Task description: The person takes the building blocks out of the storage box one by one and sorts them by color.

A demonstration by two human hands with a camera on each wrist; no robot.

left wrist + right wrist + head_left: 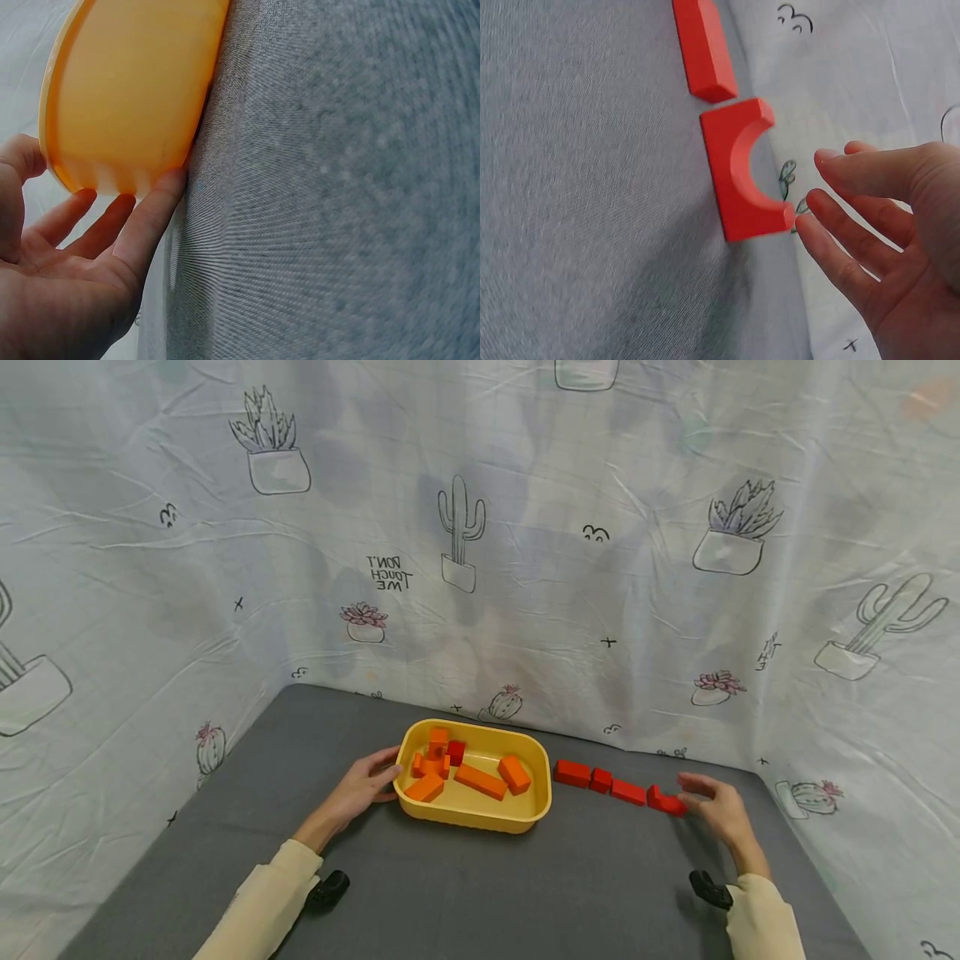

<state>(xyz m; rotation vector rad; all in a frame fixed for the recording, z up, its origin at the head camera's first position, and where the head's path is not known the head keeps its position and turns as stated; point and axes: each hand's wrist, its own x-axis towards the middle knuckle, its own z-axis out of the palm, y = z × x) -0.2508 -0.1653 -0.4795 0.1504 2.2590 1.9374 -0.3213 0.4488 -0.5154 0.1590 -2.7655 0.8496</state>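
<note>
A yellow plastic tub (pixel 472 820) stands on the table, orange blocks and one red cube (pixel 456 752) inside it. My left hand (pixel 365 787) is at its left end. In the left wrist view, the fingertips (pixel 171 180) touch the tub's outer wall (pixel 135 97), and the thumb lies at the rim. At the right, a red block with a half-round cutout (pixel 724 176) stands with its hollow side up. Beside it is my right hand (pixel 900 240), fingers loosely bent and slightly spread, nothing held, fingertips right by the block's end.
A red cuboid (pixel 572 773), a small red cube (pixel 601 780) and a flat red bar (pixel 628 792) continue the row between tub and cutout block. Orange blocks (pixel 480 782) lie loose in the tub. A printed curtain (pixel 525 635) hangs behind the grey table (pixel 480 893).
</note>
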